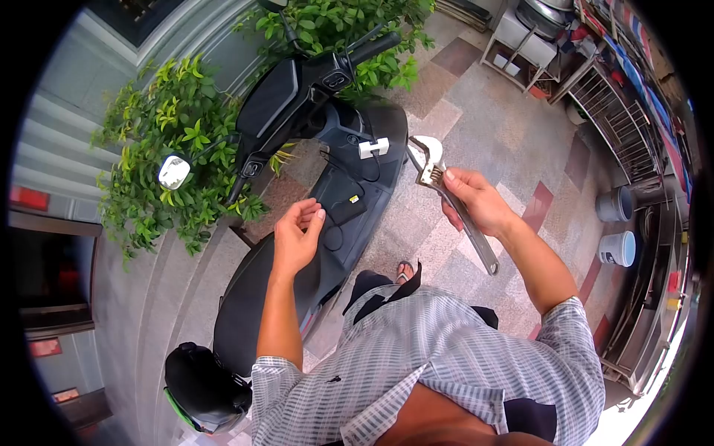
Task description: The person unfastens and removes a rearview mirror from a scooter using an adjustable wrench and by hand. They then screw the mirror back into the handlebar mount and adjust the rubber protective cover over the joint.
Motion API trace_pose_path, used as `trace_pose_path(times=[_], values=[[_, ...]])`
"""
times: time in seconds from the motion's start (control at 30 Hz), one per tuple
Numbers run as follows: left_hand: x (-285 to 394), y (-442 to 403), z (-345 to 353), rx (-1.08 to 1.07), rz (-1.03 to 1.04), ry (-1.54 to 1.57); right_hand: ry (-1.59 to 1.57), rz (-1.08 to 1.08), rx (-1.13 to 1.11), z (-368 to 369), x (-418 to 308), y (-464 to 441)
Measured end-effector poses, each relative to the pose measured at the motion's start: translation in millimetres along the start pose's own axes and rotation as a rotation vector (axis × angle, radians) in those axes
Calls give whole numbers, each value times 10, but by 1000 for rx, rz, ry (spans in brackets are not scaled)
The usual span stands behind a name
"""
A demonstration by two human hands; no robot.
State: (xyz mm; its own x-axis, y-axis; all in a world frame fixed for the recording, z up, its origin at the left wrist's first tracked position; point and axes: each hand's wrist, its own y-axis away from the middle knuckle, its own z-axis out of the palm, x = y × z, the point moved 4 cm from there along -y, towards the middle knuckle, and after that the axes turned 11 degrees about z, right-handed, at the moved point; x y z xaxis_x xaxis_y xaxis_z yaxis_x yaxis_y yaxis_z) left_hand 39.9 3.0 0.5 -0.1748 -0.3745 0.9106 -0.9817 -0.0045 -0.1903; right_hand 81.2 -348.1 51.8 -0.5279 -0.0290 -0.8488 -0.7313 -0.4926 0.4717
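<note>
My right hand (476, 201) is closed round the upper handle of a metal adjustable wrench (471, 230), its jaw pointing up and to the left. My left hand (299, 236), its fingers curled loosely, is raised over the black scooter (268, 297), near the front of its seat; whether anything is between the fingertips is too small to tell. On the scooter's footboard lie a dark flat box (344, 201) with a yellow-and-white mark and a white block (373, 149), with black cables about them.
Green bushes (186, 134) stand behind the scooter's handlebars. A black helmet (204, 386) is at the seat's rear. To the right are a grey bucket (614, 204), a white bucket (617, 249) and metal racks (613, 123). Steps (149, 312) run along the left.
</note>
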Motion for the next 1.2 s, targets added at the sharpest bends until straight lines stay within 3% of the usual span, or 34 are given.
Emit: trace_pose_path(times=[0.07, 0.1, 0.37, 0.5, 0.63, 0.7, 0.97, 1.2], values=[[140, -248, -200, 85, 71, 26, 57, -7, 18, -15, -144, 12], [195, -454, 207, 102, 4, 66, 94, 91, 42, -452, -350, 94], [411, -2449, -160, 378, 197, 131, 576, -107, 41, -1149, -2045, -861], [301, -3367, -265, 507, 129, 66, 793, -168, 49, -1276, -2881, -1558], [144, -4142, -229, 448, 30, 57, 1124, -163, -19, -1296, -3402, -2327], [23, -4383, -122, 375, -48, 212, 1184, -140, -84, -1180, -3511, -2608], [85, -4581, 43, 565, -102, 397, 1453, -19, -471, -968, -3560, -4183], [175, -4556, 151, 709, -133, 167, 1445, -2, -850, -542, -3288, -4892]])
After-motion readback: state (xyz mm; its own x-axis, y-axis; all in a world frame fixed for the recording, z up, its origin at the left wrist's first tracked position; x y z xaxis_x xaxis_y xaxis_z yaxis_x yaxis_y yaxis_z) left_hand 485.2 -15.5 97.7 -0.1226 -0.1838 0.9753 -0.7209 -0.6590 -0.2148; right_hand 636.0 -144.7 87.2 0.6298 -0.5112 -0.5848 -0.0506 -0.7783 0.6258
